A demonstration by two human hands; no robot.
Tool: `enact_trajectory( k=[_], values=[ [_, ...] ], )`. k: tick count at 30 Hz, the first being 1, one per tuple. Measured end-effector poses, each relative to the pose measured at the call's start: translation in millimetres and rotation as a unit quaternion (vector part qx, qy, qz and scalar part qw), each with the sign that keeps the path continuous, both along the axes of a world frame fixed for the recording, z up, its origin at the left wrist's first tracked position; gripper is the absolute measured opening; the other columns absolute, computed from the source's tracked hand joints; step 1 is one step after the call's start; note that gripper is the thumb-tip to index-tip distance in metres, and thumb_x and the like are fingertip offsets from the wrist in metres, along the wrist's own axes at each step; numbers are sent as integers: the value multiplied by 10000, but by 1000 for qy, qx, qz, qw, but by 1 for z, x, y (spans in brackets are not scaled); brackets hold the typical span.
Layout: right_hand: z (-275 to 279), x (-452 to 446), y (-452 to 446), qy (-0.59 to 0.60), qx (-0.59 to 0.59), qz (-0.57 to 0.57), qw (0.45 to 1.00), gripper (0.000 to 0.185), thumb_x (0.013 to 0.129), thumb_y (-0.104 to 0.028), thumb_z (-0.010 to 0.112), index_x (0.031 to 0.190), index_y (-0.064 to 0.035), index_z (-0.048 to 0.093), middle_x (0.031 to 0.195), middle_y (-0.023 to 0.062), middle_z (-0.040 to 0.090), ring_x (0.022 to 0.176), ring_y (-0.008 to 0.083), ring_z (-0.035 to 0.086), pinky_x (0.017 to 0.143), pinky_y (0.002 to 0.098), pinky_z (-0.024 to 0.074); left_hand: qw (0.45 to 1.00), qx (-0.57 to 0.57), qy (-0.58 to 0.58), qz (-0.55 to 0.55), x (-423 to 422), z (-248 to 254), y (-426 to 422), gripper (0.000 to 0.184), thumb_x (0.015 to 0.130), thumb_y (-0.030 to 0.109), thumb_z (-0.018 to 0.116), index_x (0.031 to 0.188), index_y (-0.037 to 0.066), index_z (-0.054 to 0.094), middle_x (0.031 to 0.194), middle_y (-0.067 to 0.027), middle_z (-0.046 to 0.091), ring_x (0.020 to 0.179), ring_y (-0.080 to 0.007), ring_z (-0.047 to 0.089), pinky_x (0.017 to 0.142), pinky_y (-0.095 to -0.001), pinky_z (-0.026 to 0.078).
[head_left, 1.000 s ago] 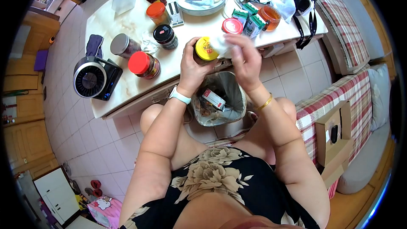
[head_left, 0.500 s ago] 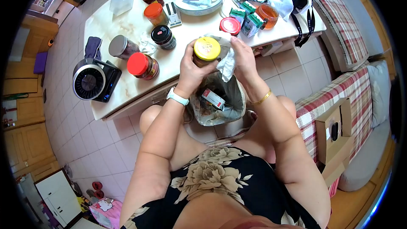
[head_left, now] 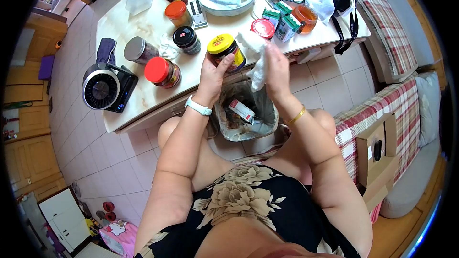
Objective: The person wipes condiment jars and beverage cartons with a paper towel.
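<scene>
My left hand (head_left: 214,76) is wrapped round a dark jar with a yellow lid (head_left: 226,52), tilted a little at the table's front edge. A crumpled white tissue (head_left: 258,72) hangs from my right hand (head_left: 276,68), which is closed on it just right of the jar. Close by on the table stand a jar with a black lid (head_left: 187,41) and a jar with a pink-red lid (head_left: 262,29). Below my hands is a lined trash bin (head_left: 267,126) with a small white-and-red box (head_left: 241,111) inside.
Left on the table (head_left: 138,33) are a red-lidded jar (head_left: 162,72), a grey-lidded jar (head_left: 141,50) and a black fan (head_left: 109,89). A bowl (head_left: 226,11) with a knife on it, green-white cartons (head_left: 288,27) and a honey jar (head_left: 306,17) stand farther back. An open cardboard box (head_left: 377,150) lies on the sofa.
The jar has moved left, away from the tissue, and tilted so its label side shows. My right hand has stayed nearly in place with the tissue.
</scene>
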State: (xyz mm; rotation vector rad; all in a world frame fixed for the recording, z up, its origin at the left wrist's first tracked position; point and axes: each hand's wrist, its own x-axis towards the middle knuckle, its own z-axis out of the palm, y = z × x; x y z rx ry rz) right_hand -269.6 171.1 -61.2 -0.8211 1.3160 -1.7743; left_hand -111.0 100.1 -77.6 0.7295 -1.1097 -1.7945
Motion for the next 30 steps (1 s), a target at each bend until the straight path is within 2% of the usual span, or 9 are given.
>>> enact_trajectory(
  k=[2, 4, 6, 9, 12, 23, 26, 28, 30],
  values=[
    [-1, 22, 8, 154, -39, 30, 987, 381, 1066, -187, 488, 1368, 22, 591, 1318, 149, 650, 1200, 195, 602, 1039, 326, 452, 1000, 15, 19, -8, -3, 1, 3, 620, 913, 290, 794, 1374, 23, 478, 1248, -68, 624, 1128, -158, 601, 987, -308, 491],
    [-4, 37, 10, 371, -109, -1, 922, 391, 1047, -157, 511, 1402, -3, 571, 1383, 184, 613, 1291, 239, 572, 1096, 347, 414, 999, 22, 31, -1, -3, -3, 7, 592, 933, 285, 772, 1378, 38, 469, 1237, -57, 621, 1121, -155, 600, 965, -294, 496],
    [-12, 39, 7, 370, -112, -12, 922, 394, 1044, -135, 521, 1417, -15, 560, 1408, 189, 596, 1312, 265, 567, 1098, 341, 415, 1000, 18, 10, 3, -1, -4, 5, 622, 915, 229, 791, 1393, 43, 438, 1252, -66, 607, 1129, -163, 603, 972, -306, 506],
    [-17, 36, 1, 121, -48, 33, 991, 372, 1056, -107, 515, 1406, 7, 566, 1349, 165, 638, 1246, 208, 589, 1060, 318, 441, 991, -128, -45, 24, -3, 0, 8, 764, 824, 75, 851, 1416, 21, 371, 1308, -102, 576, 1205, -190, 588, 1052, -339, 485],
    [-28, 30, -3, 52, -21, 46, 997, 359, 1064, -119, 511, 1383, 29, 580, 1302, 132, 665, 1206, 162, 589, 1042, 302, 448, 980, -181, -74, 26, -5, 1, 10, 791, 816, 81, 858, 1428, 23, 360, 1324, -108, 569, 1215, -198, 586, 1055, -340, 485],
    [-35, 26, -7, 15, -26, 53, 998, 347, 1064, -116, 510, 1343, 75, 587, 1221, 96, 687, 1119, 133, 605, 995, 277, 470, 936, -302, -173, 57, -1, 6, 8, 776, 771, 55, 878, 1398, 34, 421, 1304, -101, 588, 1188, -198, 606, 1031, -338, 502],
    [-33, 22, -9, 11, -21, 43, 999, 311, 1048, -129, 550, 1277, 60, 643, 1156, 97, 710, 1075, 133, 624, 959, 278, 483, 921, -333, -186, 76, -1, 8, 8, 774, 762, 70, 888, 1387, 27, 434, 1288, -110, 598, 1185, -211, 611, 1018, -341, 503],
    [-33, 12, -13, 143, 19, 39, 989, 264, 1020, -150, 606, 1175, 39, 705, 1089, 101, 725, 1021, 133, 640, 919, 284, 493, 873, -412, -217, 145, 0, 8, 6, 773, 763, 84, 891, 1386, 23, 436, 1287, -123, 601, 1178, -234, 620, 1014, -347, 502],
    [-38, 13, -21, 112, 50, 25, 992, 236, 981, -155, 660, 1104, 37, 721, 1028, 108, 738, 948, 151, 666, 872, 294, 510, 857, -439, -205, 177, 2, 12, 7, 800, 753, 94, 899, 1396, 29, 429, 1316, -131, 590, 1171, -253, 629, 1010, -356, 506]
  ],
)
